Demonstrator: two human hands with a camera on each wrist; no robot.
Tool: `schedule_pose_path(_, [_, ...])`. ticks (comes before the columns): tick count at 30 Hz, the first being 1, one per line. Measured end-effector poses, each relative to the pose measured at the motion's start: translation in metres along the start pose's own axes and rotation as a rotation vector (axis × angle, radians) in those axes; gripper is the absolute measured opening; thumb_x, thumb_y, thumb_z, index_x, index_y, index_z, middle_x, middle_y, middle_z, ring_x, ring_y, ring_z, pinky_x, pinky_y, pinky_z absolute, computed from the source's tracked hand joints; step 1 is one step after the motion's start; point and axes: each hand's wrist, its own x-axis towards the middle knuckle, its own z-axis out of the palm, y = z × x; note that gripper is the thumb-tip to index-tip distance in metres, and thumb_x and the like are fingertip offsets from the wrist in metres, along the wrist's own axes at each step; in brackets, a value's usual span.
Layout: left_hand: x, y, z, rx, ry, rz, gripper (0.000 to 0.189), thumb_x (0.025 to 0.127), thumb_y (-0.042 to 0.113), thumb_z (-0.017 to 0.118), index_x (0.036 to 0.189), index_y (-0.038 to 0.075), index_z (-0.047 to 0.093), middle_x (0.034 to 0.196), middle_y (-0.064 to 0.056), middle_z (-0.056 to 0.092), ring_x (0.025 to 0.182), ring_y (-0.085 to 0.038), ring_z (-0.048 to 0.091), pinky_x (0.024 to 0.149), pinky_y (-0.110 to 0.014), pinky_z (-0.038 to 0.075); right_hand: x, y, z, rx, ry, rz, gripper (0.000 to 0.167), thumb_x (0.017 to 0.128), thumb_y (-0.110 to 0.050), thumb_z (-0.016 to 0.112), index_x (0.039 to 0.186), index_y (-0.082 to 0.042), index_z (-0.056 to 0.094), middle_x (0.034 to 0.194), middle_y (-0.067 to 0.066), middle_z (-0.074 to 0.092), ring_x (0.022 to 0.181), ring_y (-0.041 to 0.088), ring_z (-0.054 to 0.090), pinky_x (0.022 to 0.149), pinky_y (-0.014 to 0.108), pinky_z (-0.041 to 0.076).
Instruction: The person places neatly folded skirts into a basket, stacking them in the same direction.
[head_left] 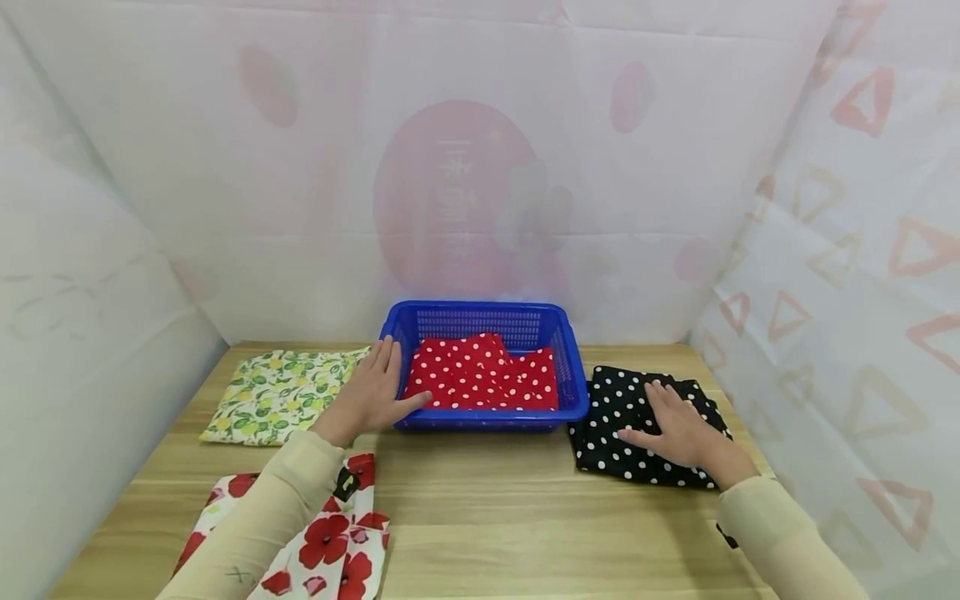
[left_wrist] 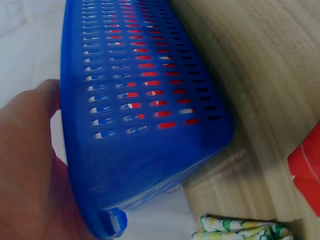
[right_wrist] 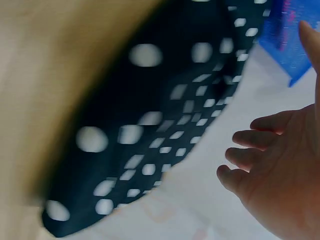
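A blue plastic basket (head_left: 491, 422) stands against the back wall with a folded red cloth with white dots (head_left: 480, 375) in it. My left hand (head_left: 369, 393) lies along the basket's left side, its fingers straight and its thumb out over the near rim. The left wrist view shows that hand (left_wrist: 27, 160) right at the slotted blue wall. Right of the basket is a folded black cloth with white dots (head_left: 611, 425). Over it my right hand (head_left: 678, 429) is spread, palm down, holding nothing. The right wrist view shows its fingers (right_wrist: 255, 140) apart from the cloth.
Left of the basket lies a folded lemon-print cloth (head_left: 277, 396). Nearer, partly under my left forearm, is a white cloth with red flowers (head_left: 326, 542). All rest on a wooden table (head_left: 540, 517) enclosed by white printed sheets (head_left: 315, 267).
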Motion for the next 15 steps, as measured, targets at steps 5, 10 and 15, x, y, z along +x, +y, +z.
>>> schedule_pose_path(5, [-0.002,-0.003,0.009,0.016,-0.005,-0.009,0.104,0.101,0.062,0.052,0.162,-0.014,0.016,0.172,-0.035,0.014,0.161,-0.052,0.014,0.131,-0.063,0.021,0.003,0.016,0.017,-0.033,0.015,0.009,0.111,0.097,-0.069,0.06,0.162,0.013,0.021,0.169,0.038,0.019,0.156,0.06,0.016,0.121,0.079,0.021])
schedule_pose_path(10, [-0.001,-0.003,0.01,0.019,0.009,-0.004,0.101,0.102,0.06,0.051,0.163,-0.013,0.016,0.173,-0.033,0.014,0.162,-0.052,0.013,0.131,-0.062,0.02,0.006,0.026,0.037,-0.029,0.007,0.053,0.114,0.097,-0.073,0.056,0.165,0.009,0.016,0.171,0.036,0.012,0.156,0.062,0.012,0.118,0.083,0.018])
schedule_pose_path(15, [0.0,-0.001,0.01,0.03,0.0,-0.004,0.101,0.102,0.06,0.05,0.163,-0.012,0.015,0.173,-0.033,0.015,0.162,-0.051,0.013,0.132,-0.061,0.02,0.009,0.028,0.051,-0.026,-0.033,0.109,0.116,0.095,-0.078,0.053,0.167,0.003,0.011,0.172,0.037,0.002,0.155,0.065,0.002,0.116,0.087,0.008])
